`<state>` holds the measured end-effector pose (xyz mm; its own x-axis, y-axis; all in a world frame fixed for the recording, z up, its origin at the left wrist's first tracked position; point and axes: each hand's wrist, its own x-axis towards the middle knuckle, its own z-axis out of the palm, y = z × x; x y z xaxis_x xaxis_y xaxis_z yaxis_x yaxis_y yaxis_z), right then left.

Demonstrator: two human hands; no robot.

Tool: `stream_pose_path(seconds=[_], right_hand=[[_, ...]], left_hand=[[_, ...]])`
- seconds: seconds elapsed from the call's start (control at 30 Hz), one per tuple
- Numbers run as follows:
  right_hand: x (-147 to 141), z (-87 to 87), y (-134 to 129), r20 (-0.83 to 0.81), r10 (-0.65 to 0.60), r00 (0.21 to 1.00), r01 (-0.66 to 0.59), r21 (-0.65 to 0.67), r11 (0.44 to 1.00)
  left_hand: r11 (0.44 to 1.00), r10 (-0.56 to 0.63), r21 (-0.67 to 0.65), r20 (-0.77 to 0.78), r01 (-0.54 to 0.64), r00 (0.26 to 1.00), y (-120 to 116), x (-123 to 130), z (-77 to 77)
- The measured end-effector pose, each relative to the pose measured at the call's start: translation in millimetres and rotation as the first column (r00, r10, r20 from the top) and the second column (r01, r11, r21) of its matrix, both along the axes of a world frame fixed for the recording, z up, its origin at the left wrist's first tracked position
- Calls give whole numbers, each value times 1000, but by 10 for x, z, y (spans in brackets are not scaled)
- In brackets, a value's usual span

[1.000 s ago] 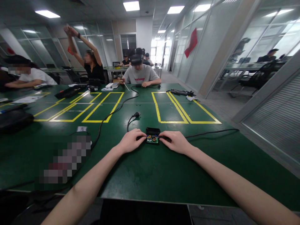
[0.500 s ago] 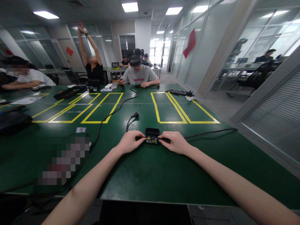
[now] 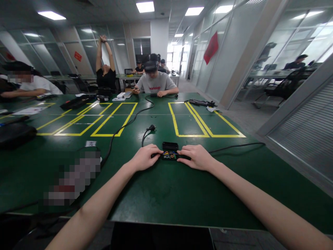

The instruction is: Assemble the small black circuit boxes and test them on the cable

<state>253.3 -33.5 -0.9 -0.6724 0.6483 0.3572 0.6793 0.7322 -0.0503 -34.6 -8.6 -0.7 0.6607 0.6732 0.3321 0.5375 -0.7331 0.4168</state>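
Observation:
A small black plastic case [image 3: 170, 146] lies with its lid folded back on the green table. In its lower half sits a circuit board [image 3: 169, 155] with copper-coloured coils and blue and yellow wires. My left hand [image 3: 147, 157] pinches a black cable at the case's left end. At the right end, the thumb and fingers of my right hand [image 3: 195, 157] are closed round another black cable [image 3: 236, 147], which runs off to the right. Behind my left hand, a short cord ends in a black power plug [image 3: 151, 128]. My fingers partly hide both cable ends.
A blurred-out long object [image 3: 75, 178] lies at left, near a paper label [image 3: 91, 143] and a long black cord [image 3: 112, 140]. Yellow tape rectangles [image 3: 188, 136] mark the table. A folded black tripod-like item [image 3: 202, 103] lies far right. A person in a grey shirt [image 3: 156, 83] works opposite.
The fingers of my right hand have shifted slightly at the case's right end. My left hand stays in place. In the background, a person's raised arms have come lower.

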Motion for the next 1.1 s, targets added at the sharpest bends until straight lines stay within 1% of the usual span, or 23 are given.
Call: stream_pose_path(seconds=[0.13, 0.23, 0.33, 0.4, 0.47, 0.53, 0.6, 0.67, 0.7, 0.73, 0.8, 0.87, 0.93, 1.03, 1.1], right_hand=[[5, 17, 11, 4, -1, 1000, 1, -4, 1000], [-16, 46, 19, 5, 38, 999, -38, 12, 999], [-45, 73, 18, 0, 57, 998, -57, 11, 998], [-57, 66, 19, -28, 60, 998, -60, -4, 998], [-60, 26, 32, -109, 41, 993, -44, -32, 999], [-59, -43, 67, -238, -52, 970, 34, -79, 996], [-63, -124, 126, -353, -201, 914, 160, -142, 977], [-75, -196, 195, -408, -308, 859, 253, -185, 950], [-84, -222, 226, -419, -327, 847, 266, -198, 943], [-94, -240, 250, -427, -327, 843, 255, -217, 942], [-117, -250, 274, -455, -314, 833, 193, -293, 936], [-139, -227, 260, -501, -315, 806, 106, -402, 910], [-162, -186, 219, -550, -320, 772, 20, -481, 876], [-197, -118, 133, -586, -292, 756, -78, -523, 849], [-221, -85, 82, -583, -269, 767, -96, -518, 850]], left_hand=[[999, -18, 29, -26, 18, 999, -11, 11, 3], [994, -13, 104, -103, 24, 995, -14, 36, 22], [984, 26, 178, -182, 7, 983, -14, 66, 40], [981, 45, 195, -195, -6, 980, -19, 76, 43], [984, 45, 180, -162, -15, 986, -30, 79, 39], [987, 50, 153, -85, -37, 995, -41, 84, 29], [987, 77, 141, -8, -75, 997, -40, 102, 10], [984, 113, 137, 4, -112, 994, -18, 133, -18], [984, 125, 130, -19, -122, 992, 0, 150, -35], [985, 133, 115, -57, -126, 989, 21, 167, -53], [991, 124, 72, -116, -116, 985, 59, 193, -85], [993, 114, 36, -123, -110, 986, 79, 205, -104], [993, 115, 11, -93, -114, 989, 76, 207, -106], [995, 97, -14, -43, -97, 994, 46, 208, -91], [997, 75, -11, -29, -75, 997, 27, 212, -82]])
